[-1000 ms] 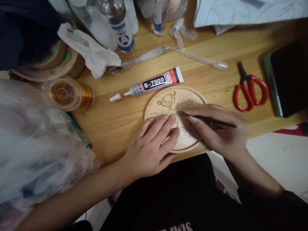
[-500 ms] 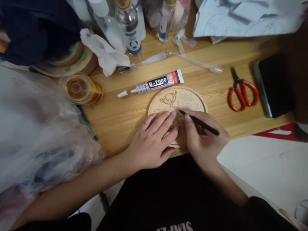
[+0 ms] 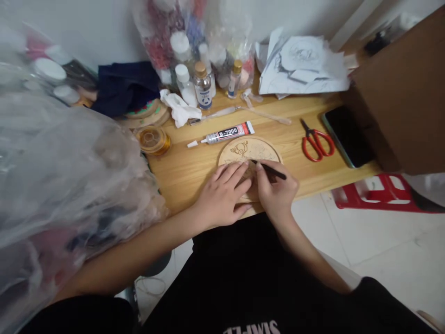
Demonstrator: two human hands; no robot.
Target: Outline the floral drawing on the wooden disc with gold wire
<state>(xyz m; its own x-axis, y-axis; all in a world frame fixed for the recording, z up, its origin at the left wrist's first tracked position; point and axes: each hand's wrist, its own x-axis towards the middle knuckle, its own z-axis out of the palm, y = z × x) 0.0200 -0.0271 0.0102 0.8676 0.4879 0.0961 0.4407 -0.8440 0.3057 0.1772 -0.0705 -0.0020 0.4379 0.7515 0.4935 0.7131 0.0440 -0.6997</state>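
Note:
A round, rimmed wooden board (image 3: 225,157) lies at the table's near edge. Pencilled flowers cover its face, and gold-coloured outlines trace the motif at its upper left. My left hand (image 3: 222,195) rests flat across the lower left of the board with its fingers spread. Pinched in my right hand (image 3: 278,191) are slim black tweezers (image 3: 276,172), their point touching or just above the board's middle, close to my left fingertips. Both hands hide the board's lower part. Just beyond the board is a B-7000 glue tube (image 3: 229,133), its white cap (image 3: 192,144) off beside the nozzle.
Red-handled cutters (image 3: 317,141) and a phone (image 3: 348,135) lie to the right, by a cardboard box (image 3: 403,102). A spool of golden wire (image 3: 153,140) and plastic bags (image 3: 79,176) are at left. Bottles (image 3: 203,88), tissue (image 3: 181,109) and drawn papers (image 3: 302,65) stand behind.
The view has tilted up and drawn back, bringing the wall, bags and box into sight. Both hands keep nearly the same pose on the board; the tweezers stay near its middle.

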